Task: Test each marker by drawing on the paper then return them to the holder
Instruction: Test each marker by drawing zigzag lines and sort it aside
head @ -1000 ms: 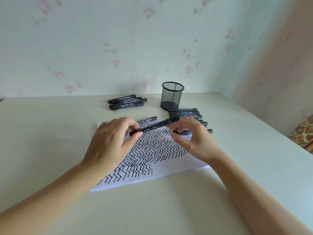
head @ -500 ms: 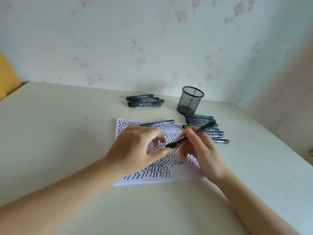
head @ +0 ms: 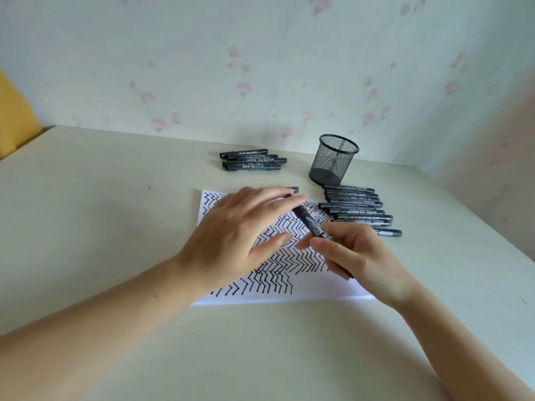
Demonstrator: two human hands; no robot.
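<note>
My right hand (head: 356,259) grips a black marker (head: 311,224) that slants up and to the left over the white paper (head: 289,296), which is covered in black zigzag lines. My left hand (head: 240,235) hovers over the paper with fingers spread, its fingertips touching the marker's upper end. Another marker (head: 293,189) lies at the paper's top edge, mostly hidden behind my left hand. The black mesh holder (head: 333,164) stands upright behind the paper, with no marker visible in it. Several markers (head: 356,211) lie in a row right of the paper.
A second group of several black markers (head: 252,161) lies at the back of the pale table (head: 115,227), left of the holder. A yellow object (head: 14,117) stands at the far left edge. The wallpapered wall runs close behind.
The marker has swung from pointing right towards the holder to slanting up-left. My left hand has let go of its end and spread its fingers. The view shifted to the left.
</note>
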